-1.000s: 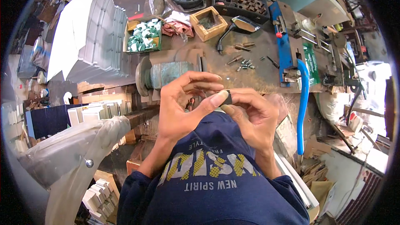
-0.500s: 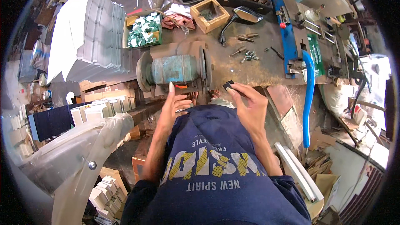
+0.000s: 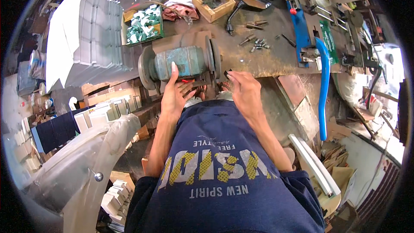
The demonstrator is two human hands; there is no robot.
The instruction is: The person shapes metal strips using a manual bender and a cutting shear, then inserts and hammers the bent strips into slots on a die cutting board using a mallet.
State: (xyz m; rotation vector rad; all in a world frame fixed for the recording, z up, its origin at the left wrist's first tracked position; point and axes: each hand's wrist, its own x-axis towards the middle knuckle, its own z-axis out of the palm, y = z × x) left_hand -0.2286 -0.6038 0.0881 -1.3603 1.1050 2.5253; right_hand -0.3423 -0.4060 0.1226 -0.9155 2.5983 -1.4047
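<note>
A worn blue-green bench grinder (image 3: 181,62) stands at the bench's front edge, with a wheel at either end. My left hand (image 3: 174,97) is open in front of its body, fingers apart and thumb pointing up. The thumb tip overlaps the housing; whether it touches, I cannot tell. Between the thumb and fingers of my right hand (image 3: 246,92) is a small dark block (image 3: 227,74), mostly covered by the fingertips. That block is just to the right of the grinder's right wheel (image 3: 214,57), apart from it.
Left on the bench are a stack of grey-white sheets (image 3: 97,30) and a box of green-and-white pieces (image 3: 143,25). Behind the grinder stands a wooden box (image 3: 213,3). To the right lie a mirror (image 3: 254,1), small metal bits (image 3: 260,45) and a blue fixture (image 3: 295,21) with a hanging blue tube (image 3: 324,95).
My right hand has moved left with the dark block, closer to the right wheel. The left hand stays near the grinder's body. The view has shifted slightly.
</note>
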